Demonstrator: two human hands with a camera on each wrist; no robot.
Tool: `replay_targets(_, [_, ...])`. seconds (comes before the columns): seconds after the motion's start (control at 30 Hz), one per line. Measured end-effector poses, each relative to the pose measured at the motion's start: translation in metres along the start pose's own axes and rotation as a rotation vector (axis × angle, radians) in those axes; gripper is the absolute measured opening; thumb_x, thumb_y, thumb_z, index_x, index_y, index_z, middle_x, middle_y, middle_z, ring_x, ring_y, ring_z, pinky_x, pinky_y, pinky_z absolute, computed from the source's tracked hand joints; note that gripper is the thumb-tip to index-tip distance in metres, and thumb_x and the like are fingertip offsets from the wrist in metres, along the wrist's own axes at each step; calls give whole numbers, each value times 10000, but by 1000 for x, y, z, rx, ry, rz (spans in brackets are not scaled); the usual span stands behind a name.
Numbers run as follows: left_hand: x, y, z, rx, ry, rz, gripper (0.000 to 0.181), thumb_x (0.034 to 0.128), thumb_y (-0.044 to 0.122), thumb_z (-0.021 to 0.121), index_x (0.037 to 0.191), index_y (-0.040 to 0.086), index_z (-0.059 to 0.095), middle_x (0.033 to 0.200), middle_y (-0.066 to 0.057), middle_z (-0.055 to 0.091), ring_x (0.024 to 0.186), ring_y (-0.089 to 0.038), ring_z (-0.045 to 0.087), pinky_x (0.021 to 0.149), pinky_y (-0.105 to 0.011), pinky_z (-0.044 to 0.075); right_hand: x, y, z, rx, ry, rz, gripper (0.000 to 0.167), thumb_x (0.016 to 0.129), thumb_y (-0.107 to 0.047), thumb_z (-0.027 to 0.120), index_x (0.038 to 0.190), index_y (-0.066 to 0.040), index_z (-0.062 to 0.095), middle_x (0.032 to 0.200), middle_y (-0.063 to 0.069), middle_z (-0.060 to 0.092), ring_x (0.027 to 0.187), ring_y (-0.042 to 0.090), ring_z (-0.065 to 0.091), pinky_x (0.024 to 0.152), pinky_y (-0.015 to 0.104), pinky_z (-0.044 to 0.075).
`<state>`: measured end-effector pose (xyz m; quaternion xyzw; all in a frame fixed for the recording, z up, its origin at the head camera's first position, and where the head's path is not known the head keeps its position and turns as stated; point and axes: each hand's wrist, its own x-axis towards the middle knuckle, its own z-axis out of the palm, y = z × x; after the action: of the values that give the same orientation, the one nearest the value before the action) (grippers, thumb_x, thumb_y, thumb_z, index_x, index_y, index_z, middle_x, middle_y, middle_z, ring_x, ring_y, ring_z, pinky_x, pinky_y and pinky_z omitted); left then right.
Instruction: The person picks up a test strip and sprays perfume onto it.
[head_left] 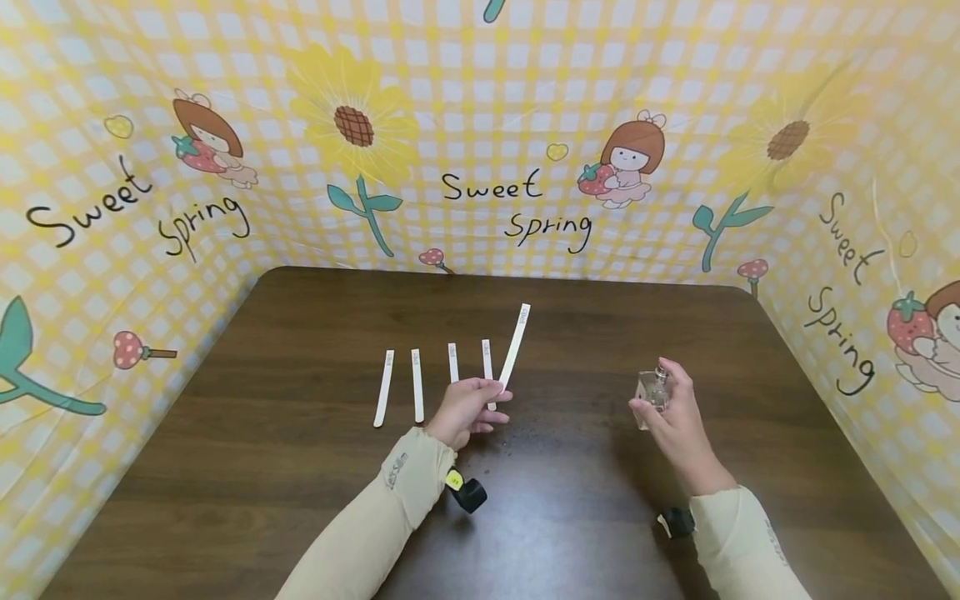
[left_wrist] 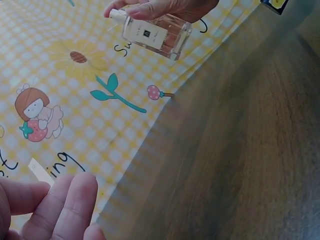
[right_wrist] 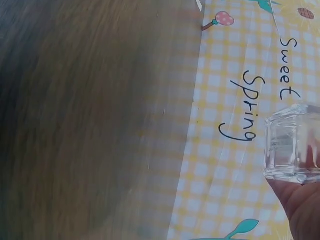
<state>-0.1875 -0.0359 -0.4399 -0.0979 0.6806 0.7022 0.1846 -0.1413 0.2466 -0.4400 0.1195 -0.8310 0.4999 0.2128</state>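
My left hand (head_left: pixel 467 408) pinches the lower end of a white paper test strip (head_left: pixel 515 343), which slants up and away above the table. In the left wrist view, only a short piece of that strip (left_wrist: pixel 42 171) shows past the fingers. My right hand (head_left: pixel 684 433) grips a clear glass perfume bottle (head_left: pixel 649 395) off to the right, its forefinger over the top. A pale label with a dark square mark is visible on the bottle (left_wrist: pixel 150 37) in the left wrist view. The right wrist view catches just the bottle's base (right_wrist: pixel 284 145).
Several more white strips lie in a row on the brown wooden table (head_left: pixel 300 467); one strip (head_left: pixel 384 388) is at the left end, and the left hand partly covers the nearer ones. Small droplets dot the wood beside that hand. Yellow checked cloth (head_left: pixel 480 108) walls the back and sides.
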Motion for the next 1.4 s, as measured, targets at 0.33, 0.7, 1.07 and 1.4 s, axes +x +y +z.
replay_targets(0.33, [7,1,9,-72,-36,-25,337,971,159,550,1226,-60,525,1209,-186,624,573,-68,628,499,-175,431,-3,-2,-23,-98,-12,81,709,860,161,567,1403,118,114,1206,391,379,1036,335,505,822,8,316])
replay_targets(0.7, [12,-8,20,-170,40,-50,279,977,150,514,1192,-27,521,1238,-174,610,558,-81,623,483,-179,398,-8,0,-70,-442,-38,214,661,747,23,782,1268,162,398,1044,345,520,864,410,545,706,435,461])
replay_targets(1.07, [12,-11,28,-182,59,-81,321,985,105,471,1263,-52,500,1262,-182,588,543,-76,620,443,-161,392,-18,14,-80,-447,-24,313,552,715,-3,811,1148,109,487,935,280,610,719,189,550,574,225,426])
replay_targets(1.4, [14,-16,38,-119,67,-105,313,990,103,485,1256,-58,520,1252,-179,600,604,-120,651,469,-186,436,-23,21,-70,-444,-86,352,566,710,-32,822,1138,120,484,934,285,612,787,331,595,643,367,468])
